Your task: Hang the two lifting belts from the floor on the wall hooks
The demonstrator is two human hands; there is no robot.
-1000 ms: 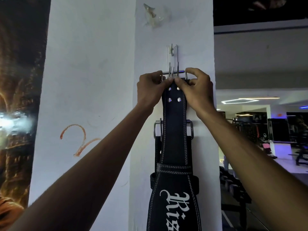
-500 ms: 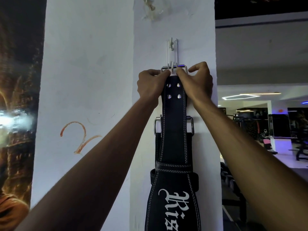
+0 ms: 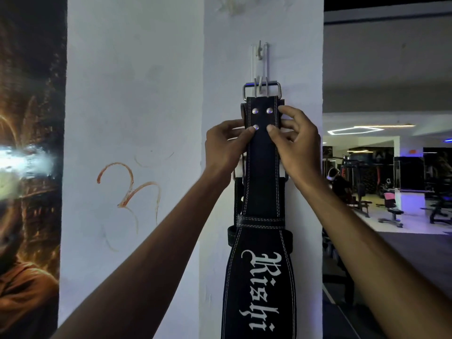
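A black lifting belt [image 3: 261,192] with white lettering hangs down the white pillar. Its steel buckle [image 3: 261,88] rests over the tip of a white wall hook [image 3: 260,57]. My left hand [image 3: 227,145] pinches the strap's left edge just below the rivets. On the strap's right edge my right hand [image 3: 297,143] holds at the same height. Behind this belt hangs a second black belt [image 3: 238,199]; only its edge and part of its buckle show, and its hook is hidden.
The white pillar [image 3: 146,118] carries an orange scribble on its left face. A dark poster [image 3: 29,167] covers the wall at far left. To the right, a gym floor with benches and machines [image 3: 391,211] opens behind the pillar.
The buckle has gone up onto the hook's tip. Both hands have slid down from the buckle to the strap below the rivets.
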